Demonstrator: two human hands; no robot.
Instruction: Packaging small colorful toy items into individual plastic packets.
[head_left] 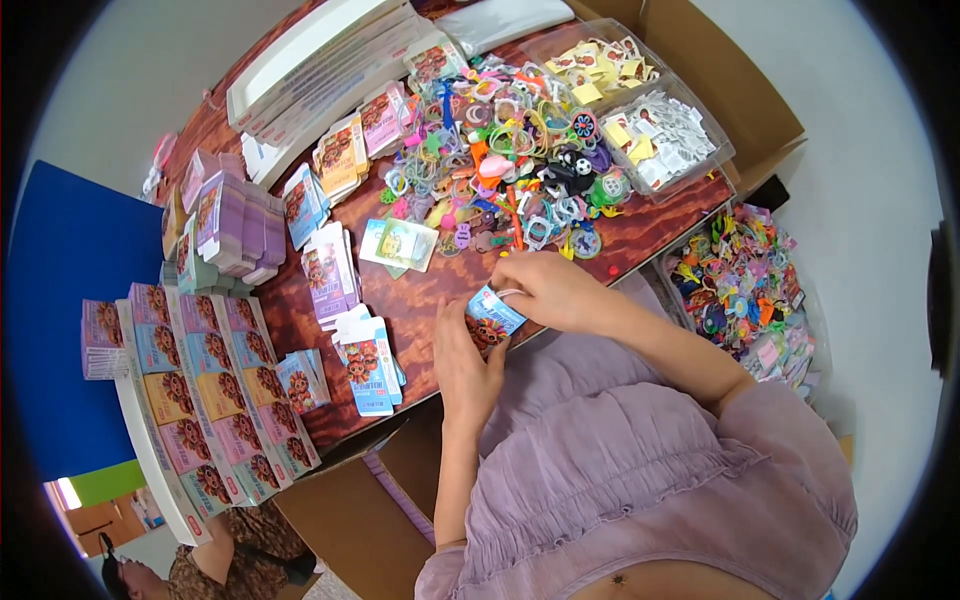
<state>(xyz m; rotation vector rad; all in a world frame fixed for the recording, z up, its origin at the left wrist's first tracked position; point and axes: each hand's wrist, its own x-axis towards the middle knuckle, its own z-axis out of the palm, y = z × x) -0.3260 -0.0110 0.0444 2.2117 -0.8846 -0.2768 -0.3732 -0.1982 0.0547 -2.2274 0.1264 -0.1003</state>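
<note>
A small blue cardboard box with a cartoon face on it is held over the table's front edge. My left hand grips its lower left side, fingers and thumb wrapped round it. My right hand is closed at the box's upper right end, where a bit of white shows at the fingertips; I cannot make out whether that is a flap. Just beyond my hands lie pale printed cards. Left of them are flat blue cartons and purple cartons. A heap of colourful small toys and bands spreads behind.
Display trays of filled boxes stand at the left, beside stacked purple cartons. White trays are piled at the back. Plastic bins hold small packets. More trinkets fill a container at the right. Another person is at the lower left.
</note>
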